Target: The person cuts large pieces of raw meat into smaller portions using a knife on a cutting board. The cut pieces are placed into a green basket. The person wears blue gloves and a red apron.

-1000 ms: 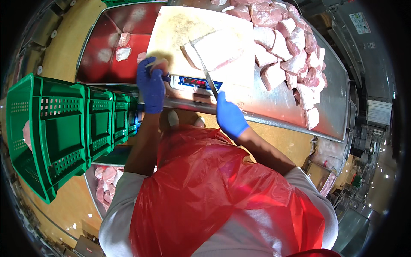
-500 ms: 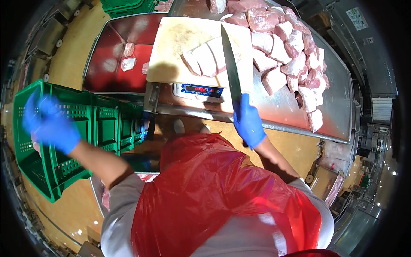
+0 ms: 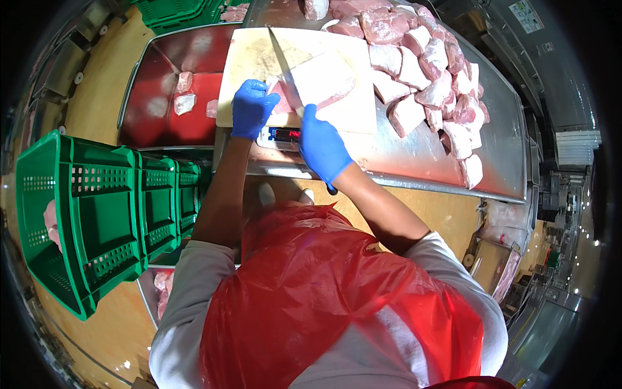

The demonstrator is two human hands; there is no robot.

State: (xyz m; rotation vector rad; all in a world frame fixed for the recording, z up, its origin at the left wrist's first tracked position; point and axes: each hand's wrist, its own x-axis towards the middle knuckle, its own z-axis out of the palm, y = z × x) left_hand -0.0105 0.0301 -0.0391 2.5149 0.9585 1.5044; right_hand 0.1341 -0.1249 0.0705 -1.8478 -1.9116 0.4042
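On a cream cutting board lies a pale slab of raw pork. My left hand, in a blue glove, has its fingers curled on the slab's left end. My right hand, also gloved, grips a long knife whose blade lies diagonally across the slab near that end, tip toward the far edge of the board. Below the board sits a scale with a lit red display, partly hidden by my hands.
Cut pork pieces are heaped on the steel table at right. A red-looking tray with several small pieces sits left. Green crates stand lower left, one holding meat; more crates are at the back.
My left hand has come from over the green crates onto the slab's left end. My right hand has moved left, and the blade has swung from the board's right side onto the meat.
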